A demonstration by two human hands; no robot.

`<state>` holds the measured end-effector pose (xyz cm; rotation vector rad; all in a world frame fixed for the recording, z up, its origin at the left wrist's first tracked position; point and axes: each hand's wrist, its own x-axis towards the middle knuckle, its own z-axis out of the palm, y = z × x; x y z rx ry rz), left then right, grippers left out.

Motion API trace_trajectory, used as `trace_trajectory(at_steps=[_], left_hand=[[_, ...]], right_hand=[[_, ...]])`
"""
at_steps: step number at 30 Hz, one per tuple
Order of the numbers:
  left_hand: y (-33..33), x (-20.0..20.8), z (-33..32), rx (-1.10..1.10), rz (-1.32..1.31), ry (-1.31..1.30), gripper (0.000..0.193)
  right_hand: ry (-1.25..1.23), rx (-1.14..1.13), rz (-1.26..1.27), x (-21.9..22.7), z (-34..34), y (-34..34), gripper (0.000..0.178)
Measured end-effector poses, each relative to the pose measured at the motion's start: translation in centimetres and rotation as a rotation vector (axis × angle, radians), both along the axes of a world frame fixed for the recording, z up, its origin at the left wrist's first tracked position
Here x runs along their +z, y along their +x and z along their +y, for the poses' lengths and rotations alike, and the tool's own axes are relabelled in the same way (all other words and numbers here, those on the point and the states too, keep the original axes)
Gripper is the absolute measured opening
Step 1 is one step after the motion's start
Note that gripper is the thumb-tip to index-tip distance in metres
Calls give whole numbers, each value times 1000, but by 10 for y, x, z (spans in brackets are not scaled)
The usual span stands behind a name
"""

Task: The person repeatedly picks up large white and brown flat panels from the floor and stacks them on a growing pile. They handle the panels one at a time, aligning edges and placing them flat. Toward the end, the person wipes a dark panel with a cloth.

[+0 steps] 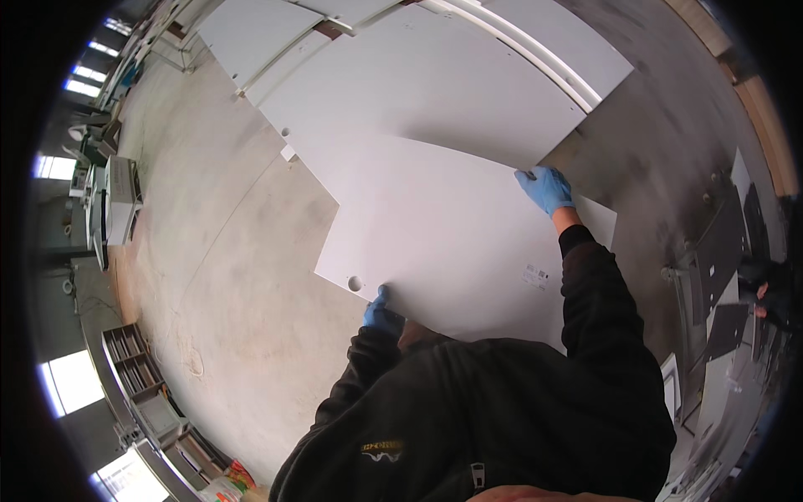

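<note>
A large white panel (452, 226) spans the space in front of my body, with a round hole near its left corner and a small printed label (535, 276) toward the right. My left hand (384, 316), in a blue glove, grips the near edge beside the hole; its thumb lies on top and the other fingers are hidden below. Also gloved in blue, my right hand (547, 189) is closed over the far edge on the right. Beyond and partly under this panel lies another white panel (418, 71); a shadow falls between the two.
More white panels (259, 33) and a pale rail (523, 50) lie at the far side. Concrete floor (242, 276) stretches to the left, with a shelf unit (134, 360) by the wall. Grey panels (719, 259) stand at the right, where another person's hand (760, 290) shows.
</note>
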<state>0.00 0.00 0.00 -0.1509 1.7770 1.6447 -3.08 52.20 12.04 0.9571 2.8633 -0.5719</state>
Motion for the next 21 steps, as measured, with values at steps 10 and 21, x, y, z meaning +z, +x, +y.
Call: trace_trajectory(at_steps=[10, 21], left_hand=[[-15, 65, 19, 223, -569, 233, 52], [-68, 90, 75, -342, -606, 185, 45]], right_hand=[[-35, -136, 73, 35, 2, 50, 44], [196, -550, 127, 101, -47, 211, 39]])
